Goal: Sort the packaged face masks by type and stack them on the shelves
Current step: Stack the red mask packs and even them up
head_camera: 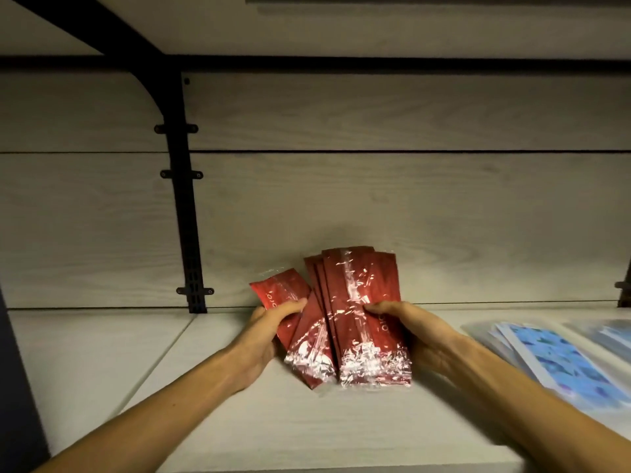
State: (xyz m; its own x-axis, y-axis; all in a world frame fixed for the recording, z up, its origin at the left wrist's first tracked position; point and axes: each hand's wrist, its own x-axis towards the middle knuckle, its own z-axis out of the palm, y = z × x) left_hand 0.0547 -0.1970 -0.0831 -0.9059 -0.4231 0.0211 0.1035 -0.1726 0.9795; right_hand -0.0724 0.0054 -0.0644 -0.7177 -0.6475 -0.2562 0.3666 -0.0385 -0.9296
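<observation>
Nearest, both forearms reach in over the front edge of the shelf (239, 421). The left hand (263, 339) curls round the left side of the red packs (355, 322), thumb on top of a pack that splays out to the left. The right hand (420, 336) grips the right side of the bundle, thumb pressed on the top pack. The packs stand fanned and uneven, lower ends on the shelf or just above it; I cannot tell which. To the right, well apart, blue patterned packs (560, 363) lie flat on the same shelf. Behind is the wood back panel (375, 199) with a black bracket (186, 216) at left.

The risk, as I judge it: the glossy wrappers slide, so the loose left pack could slip free or the fan could collapse if either hand eases off before the edges are squared.
</observation>
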